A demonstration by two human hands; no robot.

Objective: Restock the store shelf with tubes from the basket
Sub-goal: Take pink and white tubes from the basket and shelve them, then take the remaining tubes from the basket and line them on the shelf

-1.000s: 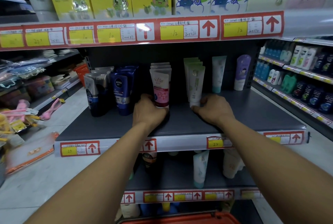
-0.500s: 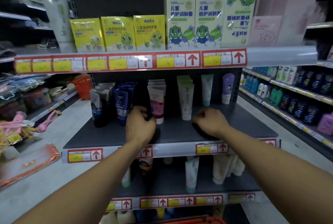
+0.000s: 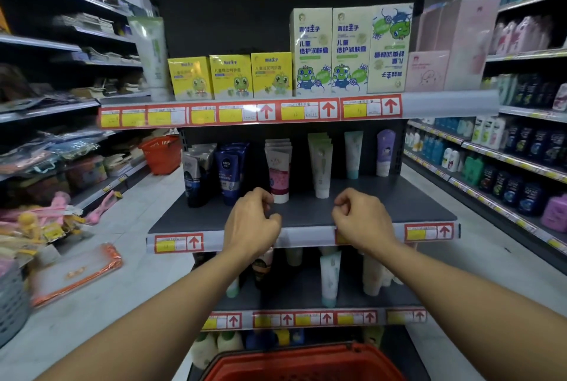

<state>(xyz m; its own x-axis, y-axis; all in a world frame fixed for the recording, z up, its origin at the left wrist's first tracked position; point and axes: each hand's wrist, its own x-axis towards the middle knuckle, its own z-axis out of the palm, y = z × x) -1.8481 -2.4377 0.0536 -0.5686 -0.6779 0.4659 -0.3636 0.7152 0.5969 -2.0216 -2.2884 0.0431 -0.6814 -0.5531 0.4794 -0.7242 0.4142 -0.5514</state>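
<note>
Tubes: pink-and-white plastic tubes (image 3: 278,170) stand cap-down in a row running back from mid-shelf, pale green plastic tubes (image 3: 320,165) in a row just right of them, labels forward, likely so shoppers can read them. My left hand (image 3: 251,222) and right hand (image 3: 362,216) hover apart over the front edge of the dark grey metal shelf (image 3: 383,205), fingers loosely curled, holding nothing. Red plastic basket (image 3: 306,363) sits below me, contents hidden. Store aisles with stocked shelves flank both sides.
</note>
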